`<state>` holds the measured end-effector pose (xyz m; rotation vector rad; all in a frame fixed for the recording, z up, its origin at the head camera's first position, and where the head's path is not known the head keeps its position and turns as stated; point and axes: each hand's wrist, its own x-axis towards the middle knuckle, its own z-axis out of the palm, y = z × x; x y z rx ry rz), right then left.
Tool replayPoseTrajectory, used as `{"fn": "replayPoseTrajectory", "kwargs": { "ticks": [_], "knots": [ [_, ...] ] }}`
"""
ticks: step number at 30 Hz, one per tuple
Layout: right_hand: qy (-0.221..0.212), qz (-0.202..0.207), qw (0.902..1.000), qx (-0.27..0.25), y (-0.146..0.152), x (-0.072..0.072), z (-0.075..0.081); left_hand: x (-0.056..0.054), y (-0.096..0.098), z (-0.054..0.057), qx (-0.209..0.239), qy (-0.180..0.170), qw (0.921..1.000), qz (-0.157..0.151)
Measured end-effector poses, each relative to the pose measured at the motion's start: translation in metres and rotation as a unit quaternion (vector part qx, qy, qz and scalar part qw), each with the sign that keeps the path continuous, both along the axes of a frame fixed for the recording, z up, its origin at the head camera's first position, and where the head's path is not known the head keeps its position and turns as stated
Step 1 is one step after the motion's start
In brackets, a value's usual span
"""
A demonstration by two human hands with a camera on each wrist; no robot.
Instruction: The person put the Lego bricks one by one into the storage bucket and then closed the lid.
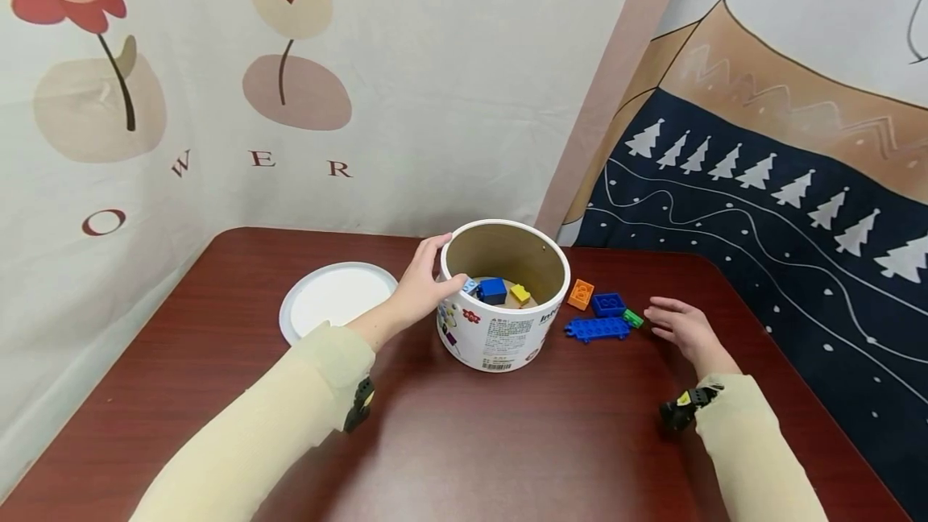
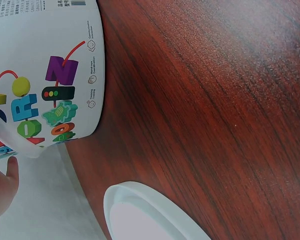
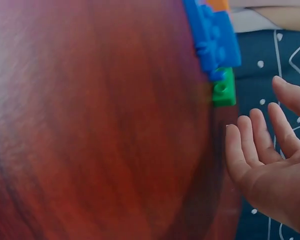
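My left hand [image 1: 424, 284] holds the rim of a white round bucket [image 1: 500, 337], thumb at the near side and fingers at the left edge. Inside the bucket lie a blue block [image 1: 492, 291], a yellow block [image 1: 519, 294] and a light blue block [image 1: 470, 286]. Right of it on the table, a long blue block [image 1: 598, 329], a dark blue block [image 1: 607, 304], an orange block [image 1: 581, 295] and a small green block [image 1: 633, 318] sit close together. Beside the green one, my right hand [image 1: 689, 333] is empty, its fingers loosely extended toward the blocks.
A white round lid [image 1: 337, 296] lies on the dark red table [image 1: 507, 441], left of the bucket and behind my left forearm. Patterned cloth [image 1: 435, 103] hangs behind the table's back edge and along its right side.
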<state>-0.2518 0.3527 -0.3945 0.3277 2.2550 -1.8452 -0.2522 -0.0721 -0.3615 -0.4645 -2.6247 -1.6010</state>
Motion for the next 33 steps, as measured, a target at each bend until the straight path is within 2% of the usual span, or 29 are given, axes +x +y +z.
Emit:
{"fn": "replayPoseTrajectory", "kwargs": {
  "ticks": [5,10,13,19,23,33],
  "knots": [
    [-0.01,0.018,0.9977,0.065,0.002,0.0,-0.009,-0.001,0.0,-0.001,-0.002,0.001,1.0,0.0],
    [-0.005,0.04,0.9895,0.138,-0.002,-0.002,-0.012,-0.001,0.0,-0.001,-0.004,0.002,1.0,0.002],
    [-0.009,0.04,0.9847,0.169,-0.003,-0.005,-0.014,-0.001,0.0,-0.001,-0.002,0.001,1.0,0.002],
    [-0.018,0.03,0.9783,0.204,-0.006,-0.009,-0.015,0.001,0.001,0.001,0.002,0.0,1.0,0.002],
    [-0.006,0.039,0.9738,0.224,-0.005,-0.01,-0.015,0.002,0.001,0.002,0.003,0.0,1.0,0.002],
    [0.0,0.045,0.9734,0.224,-0.005,-0.009,-0.014,0.002,0.001,0.002,0.002,0.003,1.0,0.004]
  ]
}}
